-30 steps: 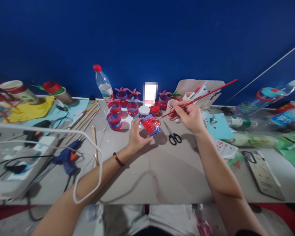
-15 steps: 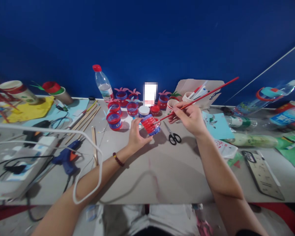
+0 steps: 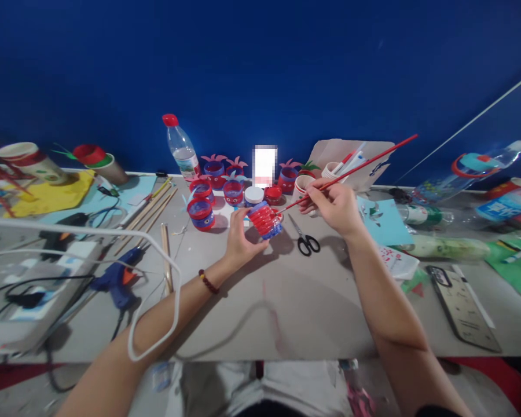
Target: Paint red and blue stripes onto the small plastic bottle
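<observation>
My left hand (image 3: 242,243) grips a small ribbed cup (image 3: 264,220), painted red in the middle with blue at both ends, and tilts it above the table. Held like a pen in my right hand (image 3: 334,205) is a long red paintbrush (image 3: 369,161); its tip meets the cup's red side. Just behind the cup stand a white-lidded jar (image 3: 254,196) and an open pot of red paint (image 3: 273,194). Black-handled scissors (image 3: 306,243) lie below my right hand. Several red and blue painted cups with paper leaves, such as this one (image 3: 201,214), stand left of the cup.
A clear bottle with a red cap (image 3: 180,145) rises behind the painted cups. At left are a blue glue gun (image 3: 119,278), wooden sticks (image 3: 145,220), a power strip (image 3: 47,295) and a white cable (image 3: 176,278). A phone (image 3: 462,310) and plastic bottles lie at right.
The brush has shifted slightly, its rear end a little lower and further left. My left hand and the cup have hardly moved.
</observation>
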Demonstrator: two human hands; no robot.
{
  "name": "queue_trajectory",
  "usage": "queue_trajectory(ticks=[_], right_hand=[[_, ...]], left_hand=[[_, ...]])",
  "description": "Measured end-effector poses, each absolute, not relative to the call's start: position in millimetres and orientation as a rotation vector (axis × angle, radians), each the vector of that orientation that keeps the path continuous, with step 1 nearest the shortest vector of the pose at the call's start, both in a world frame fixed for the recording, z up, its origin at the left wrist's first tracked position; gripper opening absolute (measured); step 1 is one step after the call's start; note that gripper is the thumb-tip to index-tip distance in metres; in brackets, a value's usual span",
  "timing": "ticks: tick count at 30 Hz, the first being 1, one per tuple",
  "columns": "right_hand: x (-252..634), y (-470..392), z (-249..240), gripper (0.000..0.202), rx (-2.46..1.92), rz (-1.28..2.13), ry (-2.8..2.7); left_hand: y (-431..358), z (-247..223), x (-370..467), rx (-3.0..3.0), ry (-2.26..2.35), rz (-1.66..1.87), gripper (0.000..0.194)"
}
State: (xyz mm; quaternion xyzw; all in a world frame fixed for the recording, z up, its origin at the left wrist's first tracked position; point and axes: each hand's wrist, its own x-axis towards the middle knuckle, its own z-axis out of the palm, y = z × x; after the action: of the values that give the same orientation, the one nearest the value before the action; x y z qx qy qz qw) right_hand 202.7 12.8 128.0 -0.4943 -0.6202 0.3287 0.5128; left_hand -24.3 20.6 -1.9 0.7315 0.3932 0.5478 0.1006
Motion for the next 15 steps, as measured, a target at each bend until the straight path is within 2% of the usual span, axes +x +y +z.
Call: queue_trajectory(ticks=[7,15], right_hand=[[205,14,137,0.036,-1.214,0.843,-1.426],[218,11,146,0.036,-1.105,1.171,-1.422]], left_hand=[[21,-2,-24,2.134,1.098,1.651,0.084],[21,-4,-23,2.101,1.100,1.623,0.086]])
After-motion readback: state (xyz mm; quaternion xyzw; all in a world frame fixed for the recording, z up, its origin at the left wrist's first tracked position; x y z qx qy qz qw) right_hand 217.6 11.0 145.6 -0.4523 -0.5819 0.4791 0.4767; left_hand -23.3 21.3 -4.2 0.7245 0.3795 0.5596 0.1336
